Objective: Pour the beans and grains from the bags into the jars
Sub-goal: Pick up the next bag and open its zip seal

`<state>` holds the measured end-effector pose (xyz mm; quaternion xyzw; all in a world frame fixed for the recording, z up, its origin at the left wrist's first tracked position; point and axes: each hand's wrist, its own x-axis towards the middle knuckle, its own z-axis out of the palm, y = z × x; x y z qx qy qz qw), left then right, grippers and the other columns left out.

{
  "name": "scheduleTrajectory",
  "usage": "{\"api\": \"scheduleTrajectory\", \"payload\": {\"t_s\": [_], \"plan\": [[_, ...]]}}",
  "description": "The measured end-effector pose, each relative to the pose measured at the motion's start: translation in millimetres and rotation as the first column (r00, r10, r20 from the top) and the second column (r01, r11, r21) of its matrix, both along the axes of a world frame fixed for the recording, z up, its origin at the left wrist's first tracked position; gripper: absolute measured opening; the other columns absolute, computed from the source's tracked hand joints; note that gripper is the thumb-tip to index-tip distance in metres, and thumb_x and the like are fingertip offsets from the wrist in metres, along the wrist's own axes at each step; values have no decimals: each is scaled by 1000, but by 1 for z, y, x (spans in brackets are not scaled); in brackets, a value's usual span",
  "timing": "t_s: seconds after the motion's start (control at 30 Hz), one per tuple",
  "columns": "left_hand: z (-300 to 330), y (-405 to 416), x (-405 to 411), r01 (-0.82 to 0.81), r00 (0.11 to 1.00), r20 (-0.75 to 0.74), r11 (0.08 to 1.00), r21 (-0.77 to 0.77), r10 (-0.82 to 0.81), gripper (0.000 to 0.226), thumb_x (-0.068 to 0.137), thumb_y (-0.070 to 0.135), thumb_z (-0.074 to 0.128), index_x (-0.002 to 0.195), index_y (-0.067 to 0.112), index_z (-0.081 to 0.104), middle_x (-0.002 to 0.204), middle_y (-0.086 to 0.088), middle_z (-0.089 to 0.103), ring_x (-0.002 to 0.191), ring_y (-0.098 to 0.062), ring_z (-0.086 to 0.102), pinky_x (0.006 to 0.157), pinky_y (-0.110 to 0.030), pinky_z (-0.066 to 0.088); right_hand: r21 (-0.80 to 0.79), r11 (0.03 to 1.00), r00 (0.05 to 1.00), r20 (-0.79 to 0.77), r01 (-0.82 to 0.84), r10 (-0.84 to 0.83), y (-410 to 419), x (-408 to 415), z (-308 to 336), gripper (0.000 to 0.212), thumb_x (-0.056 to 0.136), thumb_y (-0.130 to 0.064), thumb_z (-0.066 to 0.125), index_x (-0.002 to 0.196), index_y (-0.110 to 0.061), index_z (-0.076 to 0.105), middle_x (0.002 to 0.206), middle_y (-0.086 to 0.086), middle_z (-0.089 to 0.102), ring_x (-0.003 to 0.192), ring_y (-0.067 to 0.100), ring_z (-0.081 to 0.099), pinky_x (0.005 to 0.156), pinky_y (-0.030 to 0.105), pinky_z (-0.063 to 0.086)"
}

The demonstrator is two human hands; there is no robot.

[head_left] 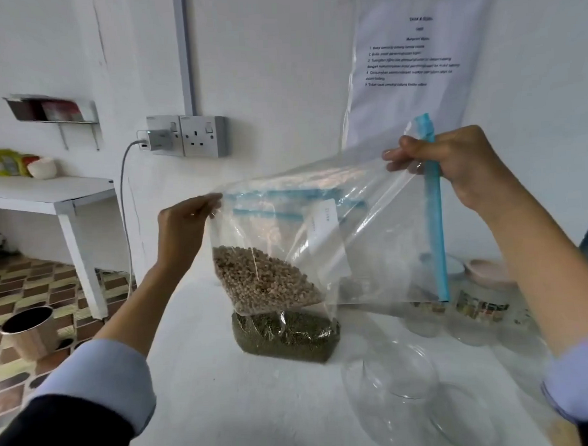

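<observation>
Clear zip bag (319,221), blue seal strip, tan beans (265,281) pooled in lower corner, held tilted above tabletop. Second bag, green grains (287,334), lying mid-tabletop. Empty clear glass jars (394,383) near right front edge.

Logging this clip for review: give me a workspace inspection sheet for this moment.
Surface: white table, bare patches visible.
Job's things: zip bag of tan beans held aloft; bag of green grains resting on the table; clear glass jars, nearest looks empty.
Clutter: bowl at far right.
Grips: left hand pinches the bag's corner; right hand holds its blue zip end.
Cables: charger cable hanging from wall socket.
Surroundings: instruction sheet on wall, side table, metal cup on the floor.
</observation>
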<state>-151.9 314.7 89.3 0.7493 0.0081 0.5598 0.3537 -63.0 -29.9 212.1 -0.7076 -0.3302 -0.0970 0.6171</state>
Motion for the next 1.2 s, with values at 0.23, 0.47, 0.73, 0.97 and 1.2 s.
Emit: {"api": "scheduleTrajectory", "payload": {"t_s": [0.23,0.47,0.73,0.97,1.2], "plan": [[32,-6,-4,429,858,144,534,-728,-493,37,89,5,59,58,17,76,85,9,73,93,-9,63,85,-30,47,23,999,999,-45,-23,24,-8,1,-1,22,88,-19,64,72,-7,74,88,5,76,90,21,71,90,32,48],[29,-11,1,479,804,224,378,-792,-551,29,92,1,47,66,14,49,62,9,64,82,-12,57,81,-36,47,53,998,998,-46,-38,40,-9,-5,3,25,87,-17,65,65,-11,74,91,6,75,82,19,71,79,24,47],[35,-15,-5,519,737,231,312,-796,-635,53,98,5,36,60,15,71,83,9,73,91,-9,62,85,-31,46,81,995,996,-63,-63,68,-11,-8,4,25,87,-16,64,66,-7,75,90,6,75,85,21,72,90,30,49],[28,-23,-3,537,721,128,432,-725,-681,30,100,14,37,77,20,53,88,6,70,104,-17,63,82,-41,38,89,995,994,-86,-53,61,-8,-7,5,25,88,-17,63,69,-6,74,89,4,76,83,19,71,94,32,48],[14,-24,-1,610,646,-20,532,-587,-763,20,89,19,47,102,32,55,103,0,63,99,-22,63,78,-39,44,64,995,991,-111,-74,81,-12,-5,9,21,90,-22,62,87,-3,69,98,3,75,87,21,72,79,25,50]]}}
